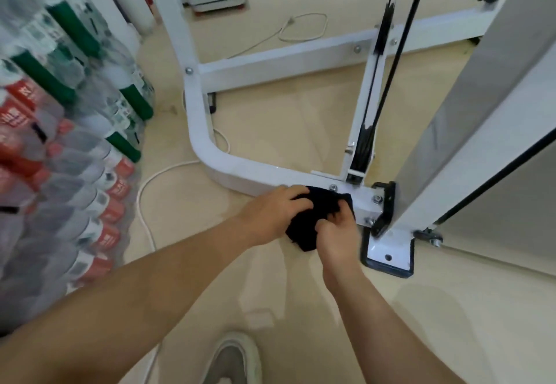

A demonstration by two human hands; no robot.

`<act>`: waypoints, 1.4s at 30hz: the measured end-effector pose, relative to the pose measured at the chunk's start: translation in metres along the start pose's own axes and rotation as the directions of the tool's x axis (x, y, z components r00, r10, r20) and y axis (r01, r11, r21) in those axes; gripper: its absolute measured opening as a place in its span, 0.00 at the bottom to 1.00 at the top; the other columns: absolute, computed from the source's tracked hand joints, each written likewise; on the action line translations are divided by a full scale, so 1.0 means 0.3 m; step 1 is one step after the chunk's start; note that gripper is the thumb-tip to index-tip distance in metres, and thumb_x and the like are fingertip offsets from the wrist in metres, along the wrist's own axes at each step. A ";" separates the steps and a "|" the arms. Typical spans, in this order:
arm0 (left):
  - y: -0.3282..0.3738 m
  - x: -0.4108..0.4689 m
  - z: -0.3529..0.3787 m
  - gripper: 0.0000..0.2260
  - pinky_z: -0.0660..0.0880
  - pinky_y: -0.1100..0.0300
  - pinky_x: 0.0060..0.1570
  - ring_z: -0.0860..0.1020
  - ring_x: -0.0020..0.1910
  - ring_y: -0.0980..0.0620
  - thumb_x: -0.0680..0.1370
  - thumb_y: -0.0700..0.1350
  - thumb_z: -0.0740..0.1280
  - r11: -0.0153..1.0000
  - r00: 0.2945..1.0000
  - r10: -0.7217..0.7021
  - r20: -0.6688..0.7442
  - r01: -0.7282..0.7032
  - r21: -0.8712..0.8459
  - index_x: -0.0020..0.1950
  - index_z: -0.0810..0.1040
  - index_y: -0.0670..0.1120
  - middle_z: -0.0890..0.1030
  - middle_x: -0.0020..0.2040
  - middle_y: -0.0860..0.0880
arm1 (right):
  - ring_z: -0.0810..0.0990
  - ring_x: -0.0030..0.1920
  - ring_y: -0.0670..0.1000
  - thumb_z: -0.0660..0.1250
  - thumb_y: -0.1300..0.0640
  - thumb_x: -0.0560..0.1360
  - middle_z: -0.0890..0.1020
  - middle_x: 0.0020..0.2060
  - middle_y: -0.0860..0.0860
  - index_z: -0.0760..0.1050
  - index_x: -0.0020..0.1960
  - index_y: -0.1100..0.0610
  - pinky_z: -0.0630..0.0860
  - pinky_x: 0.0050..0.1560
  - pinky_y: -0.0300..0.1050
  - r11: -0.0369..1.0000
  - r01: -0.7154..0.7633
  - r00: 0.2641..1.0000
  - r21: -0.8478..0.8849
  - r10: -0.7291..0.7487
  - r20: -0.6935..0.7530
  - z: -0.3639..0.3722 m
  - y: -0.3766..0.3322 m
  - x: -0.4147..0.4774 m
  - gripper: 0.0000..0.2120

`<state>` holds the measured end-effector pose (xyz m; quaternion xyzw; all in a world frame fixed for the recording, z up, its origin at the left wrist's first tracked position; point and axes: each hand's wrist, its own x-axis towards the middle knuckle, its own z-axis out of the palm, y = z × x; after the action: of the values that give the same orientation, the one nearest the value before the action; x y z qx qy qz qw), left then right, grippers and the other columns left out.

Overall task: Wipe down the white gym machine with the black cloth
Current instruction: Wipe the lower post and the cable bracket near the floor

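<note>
The white gym machine [210,149] stands on the beige floor, its curved base tube running from the upper left down to a bolted joint near the middle. A black cloth [313,218] lies bunched over that low tube just left of the joint. My left hand [273,212] grips the cloth's left side with curled fingers. My right hand [337,233] pinches the cloth's right edge from below. Part of the cloth is hidden under both hands.
Packs of water bottles [60,143] are stacked along the left. A white cable [150,191] loops across the floor beside the tube. Black cables [388,53] run up from a pulley. A white upright panel [469,113] rises at right. My shoe [231,359] is at the bottom.
</note>
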<state>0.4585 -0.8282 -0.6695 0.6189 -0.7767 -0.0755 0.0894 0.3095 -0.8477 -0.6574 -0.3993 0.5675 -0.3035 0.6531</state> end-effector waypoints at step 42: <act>-0.780 -0.038 -0.115 0.30 0.62 0.51 0.67 0.78 0.51 0.46 0.62 0.66 0.71 0.945 0.970 -0.116 0.212 0.043 0.323 0.54 0.76 0.46 0.79 0.48 0.49 | 0.43 0.80 0.56 0.53 0.57 0.79 0.41 0.80 0.57 0.36 0.79 0.61 0.43 0.78 0.51 -0.246 0.667 0.691 -0.704 -0.149 0.707 0.607 0.008 0.251 0.37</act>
<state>0.6907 -0.8693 -0.6896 0.6433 -0.7582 -0.0241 -0.1037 0.5013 -0.8783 -0.6904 -0.9496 0.2895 0.0701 0.0980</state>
